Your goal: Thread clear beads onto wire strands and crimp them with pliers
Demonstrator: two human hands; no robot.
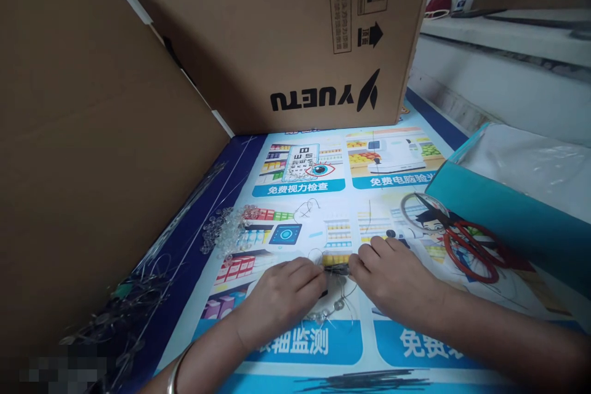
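Note:
My left hand [289, 289] is closed in a pinch at the front middle of the printed sheet. Opposite it, the fingertips of my right hand [392, 271] are pinched too. Stretched across the gap between them is a small bundle of dark thin wires [338, 269], with an end at each hand. Loose fine strands and a few clear beads [339, 305] hang just below the bundle; my fingers hide part of them. A heap of clear beads [226, 231] lies beyond my left hand. Red-handled scissors [471, 246] rest beyond my right hand, partly over a round clear ring [409, 212].
Cardboard panels [277, 31] stand along the left and back. A teal box [512, 203] with a plastic lining is at the right. Dark wire pieces [369, 380] lie at the front edge, and tangled wire loops [133, 314] at the left. A ledge [508, 34] runs behind.

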